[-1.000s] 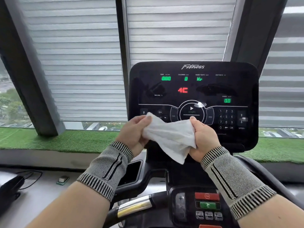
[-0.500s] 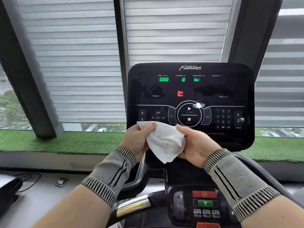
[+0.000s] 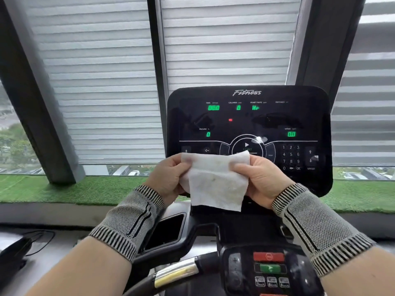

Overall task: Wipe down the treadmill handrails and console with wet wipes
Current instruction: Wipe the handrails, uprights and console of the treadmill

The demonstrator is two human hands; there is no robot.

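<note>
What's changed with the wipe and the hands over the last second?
The wet wipe, bunched half a second ago, is now spread flat and squared between the left hand and right hand, faint grime showing. Both hands kept their pinch on its top corners in front of the console, not touching it.

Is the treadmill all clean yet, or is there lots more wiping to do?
Not yet. The wet wipe already has grey marks, so some wiping looks done. Right now the left hand and right hand pinch it spread out before the console, not touching it. A smudge by the play button and the handrail look left to wipe.
</note>
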